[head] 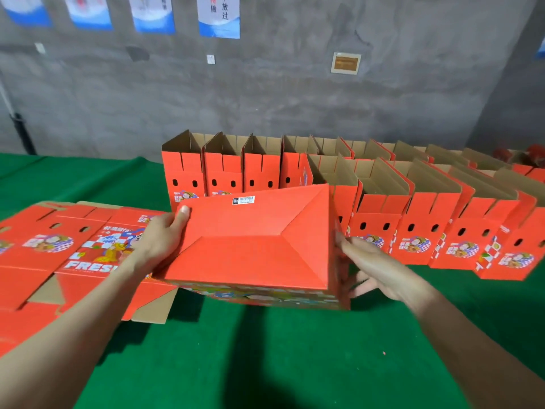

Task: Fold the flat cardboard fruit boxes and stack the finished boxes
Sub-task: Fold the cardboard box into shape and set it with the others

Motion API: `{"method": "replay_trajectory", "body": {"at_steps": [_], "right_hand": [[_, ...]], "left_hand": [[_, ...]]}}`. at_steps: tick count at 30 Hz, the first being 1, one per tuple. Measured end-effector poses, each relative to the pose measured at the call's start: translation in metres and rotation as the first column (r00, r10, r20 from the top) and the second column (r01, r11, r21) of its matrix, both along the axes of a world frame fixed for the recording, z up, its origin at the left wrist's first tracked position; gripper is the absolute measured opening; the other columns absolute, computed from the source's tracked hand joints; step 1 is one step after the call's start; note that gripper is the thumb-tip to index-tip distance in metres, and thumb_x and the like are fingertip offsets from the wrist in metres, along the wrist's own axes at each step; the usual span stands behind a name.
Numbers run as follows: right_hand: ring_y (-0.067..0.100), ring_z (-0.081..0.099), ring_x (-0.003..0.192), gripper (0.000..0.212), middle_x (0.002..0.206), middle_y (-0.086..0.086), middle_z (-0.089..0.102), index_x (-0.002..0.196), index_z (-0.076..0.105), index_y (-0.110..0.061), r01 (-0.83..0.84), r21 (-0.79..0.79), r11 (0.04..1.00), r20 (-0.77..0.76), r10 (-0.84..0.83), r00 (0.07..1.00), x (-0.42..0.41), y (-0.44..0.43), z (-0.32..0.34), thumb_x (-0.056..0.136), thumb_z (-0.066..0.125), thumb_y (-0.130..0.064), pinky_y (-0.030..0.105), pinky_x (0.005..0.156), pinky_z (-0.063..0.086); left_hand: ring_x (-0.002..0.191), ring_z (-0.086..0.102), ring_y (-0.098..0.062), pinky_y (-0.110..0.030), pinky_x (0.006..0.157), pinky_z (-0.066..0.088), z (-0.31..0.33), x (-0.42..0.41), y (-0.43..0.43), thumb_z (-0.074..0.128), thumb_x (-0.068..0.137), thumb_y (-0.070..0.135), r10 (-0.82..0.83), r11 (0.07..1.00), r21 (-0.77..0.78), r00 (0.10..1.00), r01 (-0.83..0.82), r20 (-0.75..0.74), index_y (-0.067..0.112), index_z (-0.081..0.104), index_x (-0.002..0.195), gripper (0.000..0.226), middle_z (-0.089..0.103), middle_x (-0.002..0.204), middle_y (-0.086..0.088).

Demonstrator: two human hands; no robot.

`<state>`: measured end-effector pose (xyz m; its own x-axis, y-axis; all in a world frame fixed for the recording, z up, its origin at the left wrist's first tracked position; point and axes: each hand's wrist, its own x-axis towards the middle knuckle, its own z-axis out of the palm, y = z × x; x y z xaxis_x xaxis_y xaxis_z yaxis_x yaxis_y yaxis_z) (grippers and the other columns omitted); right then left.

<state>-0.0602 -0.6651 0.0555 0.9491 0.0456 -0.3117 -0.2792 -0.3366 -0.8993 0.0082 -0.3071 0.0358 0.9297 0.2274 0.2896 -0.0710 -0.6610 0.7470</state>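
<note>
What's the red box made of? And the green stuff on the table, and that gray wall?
The box: cardboard, printed matte red outside; the boxes behind show plain brown insides. The cover: likely felt or cloth, dull green, no shine. The wall: probably bare concrete, gray and blotchy.

Green tablecloth (265,364) before a grey wall (265,98) with posters (218,16) and a plaque (345,63)

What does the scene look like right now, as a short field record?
held item: folded box, bottom panel facing up, over the green table cover
left hand: grips its left edge, thumb on top
right hand: presses against its right end
flat boxes: piled at left
finished boxes: two rows standing open behind
</note>
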Motion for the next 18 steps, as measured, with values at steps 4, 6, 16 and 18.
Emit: {"method": "replay_trajectory", "body": {"at_steps": [4,6,16,18], "right_hand": [[0.027,0.066,0.097,0.094,0.132,-0.005,0.054,0.135,0.047,-0.032,-0.002,0.062,0.998,0.149,-0.007,0.989,-0.008,0.016,0.009,0.052,0.062,-0.074,0.031,0.064,0.058],[0.021,0.064,0.096,0.098,0.130,-0.007,0.049,0.140,0.041,-0.033,-0.011,0.091,0.996,0.190,-0.006,0.982,-0.011,0.022,0.011,0.051,0.066,-0.067,0.024,0.066,0.054],[0.024,0.048,0.122,0.068,0.135,-0.014,0.027,0.107,0.048,-0.052,-0.020,0.056,0.998,0.475,-0.009,0.880,-0.023,0.044,0.019,0.058,0.088,-0.028,0.024,0.089,0.045],[0.019,0.047,0.113,0.067,0.132,-0.016,0.023,0.102,0.048,-0.052,0.037,-0.031,0.999,0.562,-0.013,0.827,-0.024,0.049,0.017,0.057,0.089,-0.024,0.019,0.082,0.044]], "left_hand": [[0.072,0.048,-0.029,-0.035,0.065,0.028,-0.018,-0.006,0.008,0.031,0.103,0.034,0.083,0.996,-0.028,0.982,-0.080,0.167,0.006,0.047,0.067,0.048,0.055,0.073,-0.014],[0.067,0.046,-0.029,-0.036,0.061,0.025,-0.024,-0.008,0.011,0.029,0.103,0.033,0.137,0.990,-0.048,0.966,-0.130,0.218,0.008,0.043,0.064,0.048,0.051,0.065,-0.009],[0.064,0.046,-0.027,-0.036,0.061,0.029,-0.053,-0.013,0.013,0.026,0.105,0.025,0.352,0.923,-0.268,0.886,-0.276,0.302,0.002,0.044,0.065,0.050,0.052,0.066,-0.013],[0.064,0.050,-0.027,-0.038,0.063,0.037,-0.054,-0.004,0.015,0.028,0.104,0.027,0.311,0.911,-0.341,0.929,-0.232,0.200,-0.001,0.046,0.061,0.054,0.056,0.066,-0.015]]}}
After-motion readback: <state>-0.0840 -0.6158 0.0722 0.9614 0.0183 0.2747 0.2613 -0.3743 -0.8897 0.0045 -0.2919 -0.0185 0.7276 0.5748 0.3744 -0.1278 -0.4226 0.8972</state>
